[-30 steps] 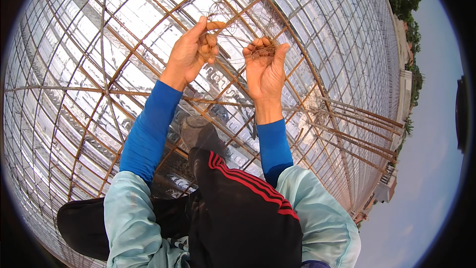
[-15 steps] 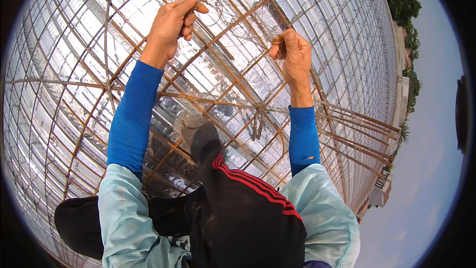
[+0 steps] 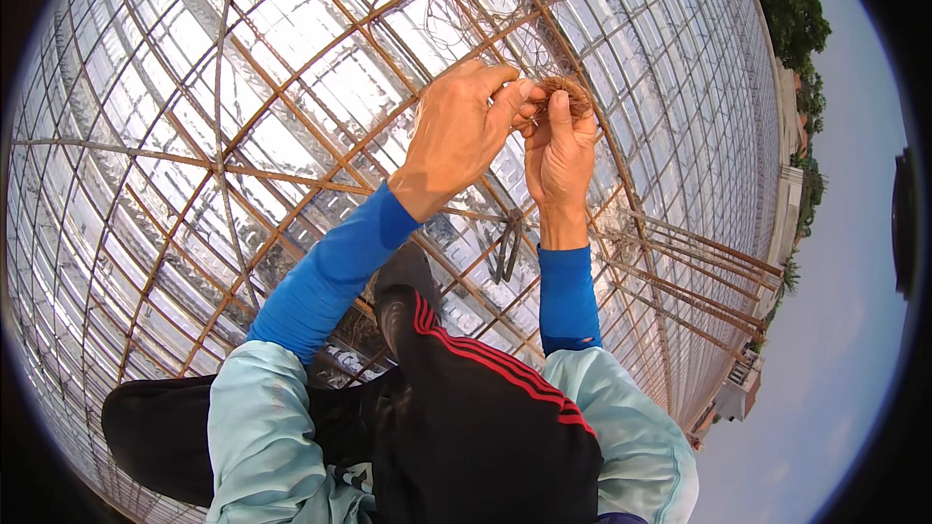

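Observation:
My left hand and my right hand meet above a grid of rusty steel bars. Together they pinch a small coil of thin rusty wire, with thumbs and fingertips closed on it. Loose strands of the wire run up and to the left from the coil. Both forearms wear blue sleeves under pale green cuffs. My leg in black trousers with red stripes stands on the bars below the hands.
A dark tool resembling pliers lies on the bars just below my right wrist. Under the bar grid spreads a glazed greenhouse roof. Trees and a small building lie at the right edge.
My hands were apart half a second ago, the left reaching up-left and the right up-right. Now they have come together at the centre on the wire coil.

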### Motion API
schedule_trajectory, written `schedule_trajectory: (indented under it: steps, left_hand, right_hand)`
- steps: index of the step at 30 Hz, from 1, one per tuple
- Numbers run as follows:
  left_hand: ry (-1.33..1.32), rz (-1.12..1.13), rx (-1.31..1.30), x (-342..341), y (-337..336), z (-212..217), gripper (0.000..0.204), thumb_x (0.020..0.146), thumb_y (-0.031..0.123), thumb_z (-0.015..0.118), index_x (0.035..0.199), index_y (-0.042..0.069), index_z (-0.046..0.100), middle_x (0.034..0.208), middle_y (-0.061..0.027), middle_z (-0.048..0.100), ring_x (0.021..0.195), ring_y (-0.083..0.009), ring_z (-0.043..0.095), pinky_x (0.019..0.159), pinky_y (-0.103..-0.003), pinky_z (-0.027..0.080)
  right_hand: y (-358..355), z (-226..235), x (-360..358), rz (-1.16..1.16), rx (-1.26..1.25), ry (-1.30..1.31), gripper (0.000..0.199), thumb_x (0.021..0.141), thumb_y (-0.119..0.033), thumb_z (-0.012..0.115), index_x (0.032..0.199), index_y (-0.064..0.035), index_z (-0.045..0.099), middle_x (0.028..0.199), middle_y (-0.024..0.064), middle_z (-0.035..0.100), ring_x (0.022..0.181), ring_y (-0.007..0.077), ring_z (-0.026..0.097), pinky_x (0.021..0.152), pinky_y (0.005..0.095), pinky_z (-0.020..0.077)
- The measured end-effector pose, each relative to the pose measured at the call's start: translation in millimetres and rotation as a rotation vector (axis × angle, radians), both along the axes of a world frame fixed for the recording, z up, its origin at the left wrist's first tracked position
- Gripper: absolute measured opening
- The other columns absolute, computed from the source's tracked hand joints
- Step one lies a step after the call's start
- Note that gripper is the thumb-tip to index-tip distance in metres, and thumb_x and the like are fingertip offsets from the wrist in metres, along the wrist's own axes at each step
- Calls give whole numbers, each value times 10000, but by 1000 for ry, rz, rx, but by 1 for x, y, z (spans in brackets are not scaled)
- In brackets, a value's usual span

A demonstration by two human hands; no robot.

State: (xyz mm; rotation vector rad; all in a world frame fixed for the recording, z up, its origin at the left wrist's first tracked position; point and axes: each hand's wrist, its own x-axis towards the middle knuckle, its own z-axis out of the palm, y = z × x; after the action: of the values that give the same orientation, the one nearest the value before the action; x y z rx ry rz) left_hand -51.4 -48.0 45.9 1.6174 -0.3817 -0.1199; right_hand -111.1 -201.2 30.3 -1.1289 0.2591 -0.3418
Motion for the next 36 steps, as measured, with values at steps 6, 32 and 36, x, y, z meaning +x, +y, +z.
schedule_trajectory:
  steps: [6, 32, 36]
  left_hand:
    - [149, -84, -86, 5, -2, -12, 399, 979, 347, 720, 1103, -29, 765, 911, -178, 749, 804, -272, 699, 741, -417, 540]
    - [302, 162, -266, -16, -22, 11, 275, 926, 208, 704, 908, -66, 685, 730, -205, 697, 642, -327, 684, 643, -433, 535]
    - [171, 146, -162, -12, -26, 13, 272, 918, 218, 708, 940, -51, 676, 759, -219, 704, 700, -394, 699, 677, -462, 540]
  right_hand:
    - [4, -14, -8, -66, -216, -8, 262, 1054, -203, 673, 1235, -17, 639, 995, 89, 740, 798, 118, 691, 711, 328, 651]
    - [25, 38, -29, 92, -783, 99, 450, 1035, -133, 675, 1427, 39, 536, 1193, 120, 717, 1060, 183, 700, 794, 327, 585]
    - [16, 62, -38, 90, -1101, 180, 663, 959, -166, 765, 1504, 59, 464, 1213, 159, 740, 1115, 265, 731, 745, 369, 600]
